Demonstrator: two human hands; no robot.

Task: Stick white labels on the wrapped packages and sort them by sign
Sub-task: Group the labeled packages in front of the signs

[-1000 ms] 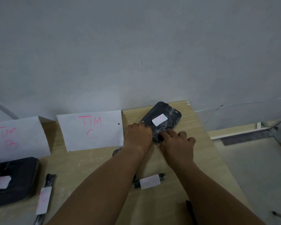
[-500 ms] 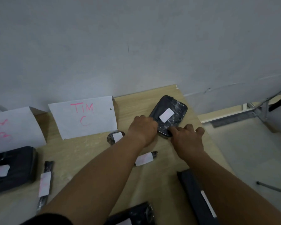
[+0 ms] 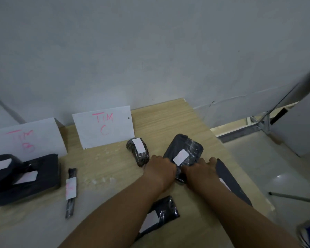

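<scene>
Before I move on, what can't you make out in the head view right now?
- Near end of the wrapped package: hidden under the left hand and right hand, grip unclear.
- Left sign: pink writing blurred, second line unreadable.
- Package labels, e.g.: no text readable.
- Leftmost package: cut by frame edge.

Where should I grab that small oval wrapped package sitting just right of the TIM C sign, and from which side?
Take the small oval package across its narrow width, one finger on each long side, coming from above. It lies flat on the table with its long axis running away from you, both long sides look clear, and a grip near its middle should keep it level.
</scene>
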